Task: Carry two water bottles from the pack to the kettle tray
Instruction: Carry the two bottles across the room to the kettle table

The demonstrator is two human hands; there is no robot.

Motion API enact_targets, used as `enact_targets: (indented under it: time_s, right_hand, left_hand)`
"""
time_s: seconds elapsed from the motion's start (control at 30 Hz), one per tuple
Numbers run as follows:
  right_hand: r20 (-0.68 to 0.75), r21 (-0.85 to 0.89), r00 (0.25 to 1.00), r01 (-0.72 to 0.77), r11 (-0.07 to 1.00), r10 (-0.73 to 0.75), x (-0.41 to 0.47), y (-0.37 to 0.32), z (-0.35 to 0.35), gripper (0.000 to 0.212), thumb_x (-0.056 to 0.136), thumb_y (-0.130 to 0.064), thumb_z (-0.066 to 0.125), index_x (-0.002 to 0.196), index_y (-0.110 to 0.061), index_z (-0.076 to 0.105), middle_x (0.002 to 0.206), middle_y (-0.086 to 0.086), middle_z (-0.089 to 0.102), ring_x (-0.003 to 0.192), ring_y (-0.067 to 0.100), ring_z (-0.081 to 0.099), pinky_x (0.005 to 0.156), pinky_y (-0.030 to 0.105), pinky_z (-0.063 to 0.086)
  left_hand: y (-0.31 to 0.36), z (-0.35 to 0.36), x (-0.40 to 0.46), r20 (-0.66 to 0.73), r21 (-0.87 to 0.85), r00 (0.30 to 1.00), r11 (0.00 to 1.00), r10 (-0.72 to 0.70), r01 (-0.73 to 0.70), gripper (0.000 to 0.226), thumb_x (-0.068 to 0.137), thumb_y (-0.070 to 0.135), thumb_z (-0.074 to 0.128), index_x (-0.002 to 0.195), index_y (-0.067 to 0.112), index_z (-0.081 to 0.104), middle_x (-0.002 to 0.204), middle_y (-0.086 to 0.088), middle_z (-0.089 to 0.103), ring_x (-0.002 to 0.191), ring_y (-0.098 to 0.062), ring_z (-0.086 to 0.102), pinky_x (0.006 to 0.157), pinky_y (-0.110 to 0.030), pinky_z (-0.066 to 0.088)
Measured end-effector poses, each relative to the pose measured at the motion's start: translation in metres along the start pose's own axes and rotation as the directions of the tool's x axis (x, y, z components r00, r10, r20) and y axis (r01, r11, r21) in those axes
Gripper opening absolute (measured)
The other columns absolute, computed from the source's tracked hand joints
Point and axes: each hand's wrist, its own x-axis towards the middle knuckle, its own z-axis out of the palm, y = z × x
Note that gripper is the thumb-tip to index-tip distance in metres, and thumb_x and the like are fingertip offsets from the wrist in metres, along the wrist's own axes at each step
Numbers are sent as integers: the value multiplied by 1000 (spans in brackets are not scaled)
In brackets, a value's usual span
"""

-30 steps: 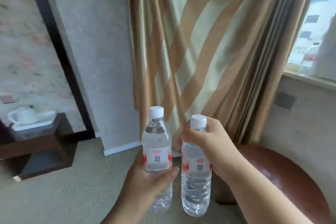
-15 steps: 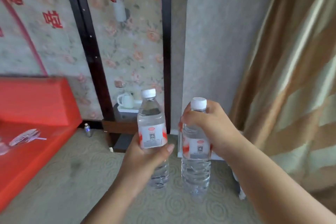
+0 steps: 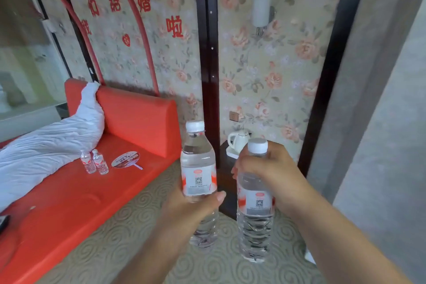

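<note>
Both grips are full: the left hand [image 3: 184,207] wraps the middle of one upright water bottle [image 3: 198,168], and the right hand [image 3: 272,173] clasps the neck of the second bottle [image 3: 254,214]. They hang side by side above the carpet, in front of the white kettle [image 3: 238,140] on its tray [image 3: 230,153]. Left of the kettle, two small bottles [image 3: 94,161] stand on the red bed [image 3: 69,198].

Both forearms look bare, apparently sleeveless, with ringless hands [image 3: 272,175].
</note>
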Motion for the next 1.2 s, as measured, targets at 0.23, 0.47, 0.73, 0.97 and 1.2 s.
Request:
enact_targets:
  time_s: [0.23, 0.47, 0.73, 0.97, 1.2]
  right_hand:
    - [94, 15, 995, -31, 999, 30, 163, 59, 42, 27, 65, -17, 68, 81, 4, 65, 85, 35, 67, 70, 25, 64, 68, 41, 51]
    - [-5, 21, 998, -64, 998, 64, 304, 123, 60, 22, 71, -11, 69, 84, 6, 65, 89, 36, 66, 73, 26, 65, 69, 40, 51]
    - [-167, 53, 975, -139, 989, 146, 434, 180, 26, 7, 76, 0, 70, 80, 5, 68, 70, 3, 69, 67, 12, 65, 59, 18, 53]
    - [-261, -39, 942, -231, 972, 213, 518, 277, -20, 15, 68, -6, 72, 73, -20, 69, 79, -10, 67, 74, 7, 66, 64, 13, 49]
    - [-367, -45, 870, -370, 928, 329, 590, 415, -60, 13, 65, -8, 74, 76, -15, 69, 93, -10, 62, 93, 11, 65, 83, 21, 46]
  left_hand:
    - [-40, -37, 148, 9, -53, 1000, 999, 4, -3, 41, 73, 36, 85, 107, 23, 69, 91, -3, 77, 81, -12, 72, 72, -28, 57]
    - [-96, -57, 338, 222, -69, 975, 998, 18, -2, 35, 77, 38, 83, 100, 17, 68, 74, 8, 69, 65, -11, 62, 65, -37, 48]
    - [-143, -15, 515, 429, 2, 903, 1000, 19, -22, 64, 68, 77, 72, 114, 34, 68, 105, 5, 79, 96, -8, 75, 80, -25, 61]
    - [-224, 44, 642, 624, 121, 769, 990, -135, 75, 57, 74, 47, 89, 123, 31, 66, 111, 1, 79, 101, -13, 76, 75, -25, 61]
    - [-318, 125, 744, 652, 299, 739, 953, -171, -43, 48, 66, 27, 91, 104, 48, 69, 96, 18, 78, 88, 3, 74, 66, -10, 56]
